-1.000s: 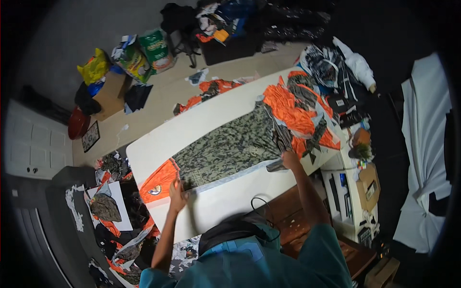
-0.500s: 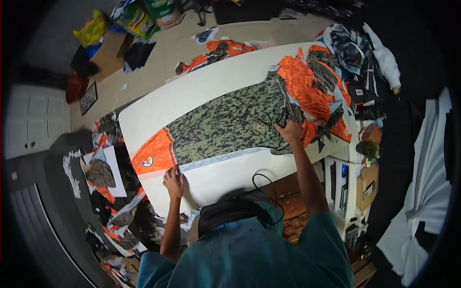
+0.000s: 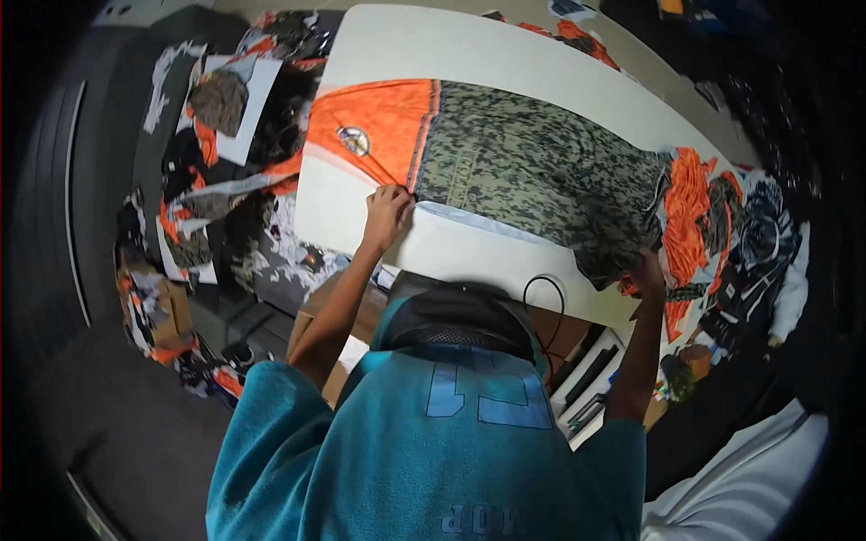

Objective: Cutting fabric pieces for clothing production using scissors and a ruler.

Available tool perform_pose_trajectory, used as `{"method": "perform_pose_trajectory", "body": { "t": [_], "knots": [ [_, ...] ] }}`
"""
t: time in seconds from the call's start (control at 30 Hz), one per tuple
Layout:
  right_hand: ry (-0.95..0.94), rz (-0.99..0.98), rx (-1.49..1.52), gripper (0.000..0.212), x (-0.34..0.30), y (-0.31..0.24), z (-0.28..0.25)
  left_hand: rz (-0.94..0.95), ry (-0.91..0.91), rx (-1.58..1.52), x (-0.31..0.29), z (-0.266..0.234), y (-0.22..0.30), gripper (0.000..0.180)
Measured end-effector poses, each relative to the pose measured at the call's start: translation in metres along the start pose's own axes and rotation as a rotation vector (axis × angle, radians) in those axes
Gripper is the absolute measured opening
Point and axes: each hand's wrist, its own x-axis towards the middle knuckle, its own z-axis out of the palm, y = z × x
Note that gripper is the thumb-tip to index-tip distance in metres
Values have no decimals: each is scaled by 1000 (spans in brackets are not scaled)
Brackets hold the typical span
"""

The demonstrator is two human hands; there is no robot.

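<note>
A long cloth piece (image 3: 532,153), camouflage over most of its length with an orange end (image 3: 379,117) and a round crest, lies spread across the white table (image 3: 361,225). My left hand (image 3: 390,215) pinches its near edge where orange meets camouflage; creases run through the orange from there. At the right end my right hand (image 3: 644,272) is closed on the near corner of the camouflage part, which bunches beside it; its fingertips are partly hidden. A pale blue-grey strip (image 3: 487,223) shows along the near edge between my hands.
Crumpled orange and camouflage cloth (image 3: 687,216) is heaped at the table's right end. More scraps (image 3: 216,101) and white sheets lie on the left. A black cable (image 3: 544,278) loops at the near table edge. A cardboard box (image 3: 171,311) stands at lower left.
My view has turned, so the table sits differently in it. My left hand has taken hold of the cloth's near edge. My right hand has drawn the right end's near corner toward me.
</note>
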Motion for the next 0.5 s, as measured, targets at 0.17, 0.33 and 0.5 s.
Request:
{"method": "perform_pose_trajectory", "body": {
  "t": [0.17,0.33,0.5],
  "knots": [
    [77,-100,-128,20,-33,7,13,17,-21,-42,-30,-9,3,13],
    [320,-126,230,15,-50,13,35,62,-38,-77,-45,-15,-9,11],
    [422,-342,293,26,-101,22,34,122,-101,-131,-41,-21,-18,11]
  ]
}}
